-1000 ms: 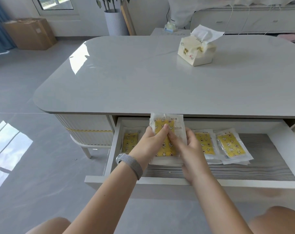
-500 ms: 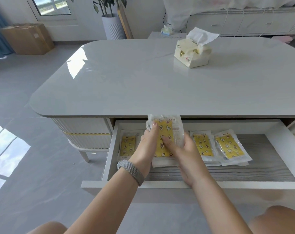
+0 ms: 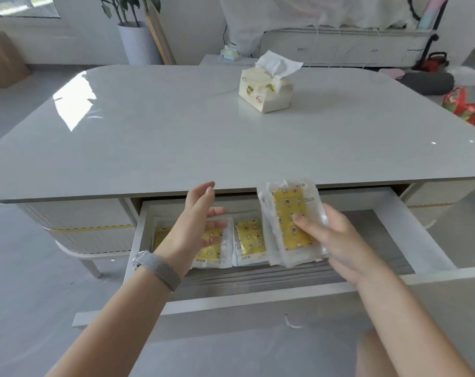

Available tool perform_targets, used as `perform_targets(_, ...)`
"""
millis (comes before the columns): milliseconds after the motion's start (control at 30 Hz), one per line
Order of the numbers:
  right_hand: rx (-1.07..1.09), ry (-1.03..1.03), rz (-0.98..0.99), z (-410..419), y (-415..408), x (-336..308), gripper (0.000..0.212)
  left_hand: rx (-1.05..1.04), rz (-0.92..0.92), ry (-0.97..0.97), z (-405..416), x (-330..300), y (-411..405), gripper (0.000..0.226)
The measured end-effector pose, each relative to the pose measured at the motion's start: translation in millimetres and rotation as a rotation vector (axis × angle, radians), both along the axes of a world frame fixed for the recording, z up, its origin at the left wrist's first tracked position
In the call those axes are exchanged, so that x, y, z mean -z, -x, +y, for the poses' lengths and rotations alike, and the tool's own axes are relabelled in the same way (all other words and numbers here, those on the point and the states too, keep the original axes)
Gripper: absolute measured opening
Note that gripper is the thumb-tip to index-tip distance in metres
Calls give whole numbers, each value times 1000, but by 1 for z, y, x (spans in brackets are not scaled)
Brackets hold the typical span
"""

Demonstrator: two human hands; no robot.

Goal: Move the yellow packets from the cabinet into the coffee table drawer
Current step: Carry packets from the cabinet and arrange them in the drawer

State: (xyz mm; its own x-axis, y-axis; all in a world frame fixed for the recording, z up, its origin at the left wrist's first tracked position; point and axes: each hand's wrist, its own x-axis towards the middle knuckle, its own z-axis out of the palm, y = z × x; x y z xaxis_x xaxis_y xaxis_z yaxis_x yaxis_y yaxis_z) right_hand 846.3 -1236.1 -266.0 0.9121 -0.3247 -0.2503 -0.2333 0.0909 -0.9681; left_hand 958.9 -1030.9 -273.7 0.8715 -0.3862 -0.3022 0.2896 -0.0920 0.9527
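- The right hand point(image 3: 337, 240) grips a stack of yellow packets point(image 3: 292, 221) above the open drawer point(image 3: 410, 227); thumb on the front, fingers curled behind.
- The stack stands nearly upright, long axis running up and down, top edge leaning slightly left and reaching the table point(image 3: 203, 131) edge.
- The left hand point(image 3: 198, 221) hovers over the drawer's left part, fingers spread and relaxed, holding nothing; a grey watch band point(image 3: 157, 268) circles its wrist.
- Inside the drawer, packets lie flat side by side: one mostly under the left hand point(image 3: 212, 248), one just right of it point(image 3: 250, 240), long axes pointing towards the table.
- The packets are clear wrappers over yellow cartoon print; their small lettering is too blurred to read.
- A tissue pack point(image 3: 266, 88) sits on the table, one tissue sticking up.
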Motion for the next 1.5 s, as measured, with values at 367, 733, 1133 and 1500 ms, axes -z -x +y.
perform_targets(367, 173, -26, 614, -185, -3, 33, 14, 45, 21, -195, 0, 1, 8, 53)
perform_targets(733, 126, 75, 848, -213, -39, 83, 16, 7, 56, -134, 12, 2, 9, 52)
perform_targets(1133, 92, 40, 775, -203, -48, 97, 18, -15, -11, -122, 17, 2, 10, 46)
perform_targets(1500, 9, 205, 779, -193, -46, 100, 25, -43, -8, -169, 18, 1, 7, 43)
